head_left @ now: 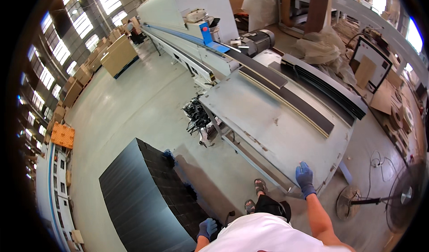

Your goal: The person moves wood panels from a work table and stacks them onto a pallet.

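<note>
My right hand [305, 179], in a blue-grey glove, rests on the near corner of a metal table [254, 118], fingers stretched forward and nothing in them. My left hand [207, 228], gloved alike, hangs low beside the near edge of a large stack of dark panels [143, 194]; its fingers are loosely bent and appear to hold nothing. Whether it touches the stack I cannot tell. Farther along the table lie a long dark strip with a pale edge [308, 114], a shorter dark strip [261, 71] and several black strips piled together [326, 89].
A long machine with a blue part [206, 34] runs away from the table's far end. Tangled black scraps [196, 113] lie on the floor beside the table. A standing fan [402, 198] with cables is at right. Beyond are a board stack [118, 55] and an orange pallet [63, 135].
</note>
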`<state>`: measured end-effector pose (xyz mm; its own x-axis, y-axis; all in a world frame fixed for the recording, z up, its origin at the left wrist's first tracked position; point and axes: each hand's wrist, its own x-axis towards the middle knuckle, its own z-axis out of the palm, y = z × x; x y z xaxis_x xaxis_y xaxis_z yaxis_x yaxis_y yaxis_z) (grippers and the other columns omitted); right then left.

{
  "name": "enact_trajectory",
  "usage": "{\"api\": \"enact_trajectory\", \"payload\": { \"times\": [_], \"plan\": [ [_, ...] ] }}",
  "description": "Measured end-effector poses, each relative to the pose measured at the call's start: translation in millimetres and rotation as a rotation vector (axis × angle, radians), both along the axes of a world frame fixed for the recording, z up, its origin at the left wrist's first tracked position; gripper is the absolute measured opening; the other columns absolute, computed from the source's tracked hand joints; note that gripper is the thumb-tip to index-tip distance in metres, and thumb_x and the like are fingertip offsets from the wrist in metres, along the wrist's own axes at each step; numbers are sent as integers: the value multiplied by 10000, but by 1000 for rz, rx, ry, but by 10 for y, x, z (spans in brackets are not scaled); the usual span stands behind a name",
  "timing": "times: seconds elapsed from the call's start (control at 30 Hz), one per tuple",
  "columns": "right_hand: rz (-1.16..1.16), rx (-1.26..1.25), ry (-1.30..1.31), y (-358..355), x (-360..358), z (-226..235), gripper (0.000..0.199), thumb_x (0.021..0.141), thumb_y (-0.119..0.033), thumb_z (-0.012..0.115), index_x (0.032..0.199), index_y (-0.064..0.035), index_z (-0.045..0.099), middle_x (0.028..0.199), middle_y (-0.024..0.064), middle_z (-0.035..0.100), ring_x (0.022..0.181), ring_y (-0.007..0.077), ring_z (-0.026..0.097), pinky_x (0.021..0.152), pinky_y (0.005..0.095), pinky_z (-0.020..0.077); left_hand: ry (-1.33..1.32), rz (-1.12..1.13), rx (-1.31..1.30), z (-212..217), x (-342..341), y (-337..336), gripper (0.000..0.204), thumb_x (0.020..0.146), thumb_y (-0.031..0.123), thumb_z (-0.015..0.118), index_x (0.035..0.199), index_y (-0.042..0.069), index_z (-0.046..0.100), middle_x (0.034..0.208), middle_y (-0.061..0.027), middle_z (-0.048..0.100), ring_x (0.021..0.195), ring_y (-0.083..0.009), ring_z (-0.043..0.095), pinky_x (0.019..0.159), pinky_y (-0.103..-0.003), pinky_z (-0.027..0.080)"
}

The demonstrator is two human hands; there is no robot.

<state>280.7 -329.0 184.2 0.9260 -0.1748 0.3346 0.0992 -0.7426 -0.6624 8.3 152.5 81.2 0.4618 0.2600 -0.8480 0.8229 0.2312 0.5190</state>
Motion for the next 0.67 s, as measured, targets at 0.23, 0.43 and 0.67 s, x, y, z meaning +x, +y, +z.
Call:
{"api": "enact_trajectory", "payload": {
  "times": [0.23,0.43,0.67],
  "plan": [
    [-45,-356,116,153,1014,51,439,813,-180,603,1222,-30,553,1235,268,540,1177,433,491,992,505,386,-13,-568,557,-204,-266,-363,174,898,260,559,890,111,649,824,-72,638,739,-235,605,649,-359,471],
    [6,-454,19,202,1659,-298,449,827,-225,582,1229,-26,567,1277,281,503,1251,453,426,1076,552,292,-6,-287,513,-406,139,-645,192,882,251,586,871,91,691,832,-104,676,735,-233,630,668,-345,485],
    [37,-470,29,207,1734,-366,428,807,-218,601,1206,-63,604,1317,245,483,1287,450,386,1104,579,244,-75,-444,631,-431,516,-633,276,913,310,562,1008,91,699,909,-110,716,831,-276,663,737,-354,506]
  ]
}}
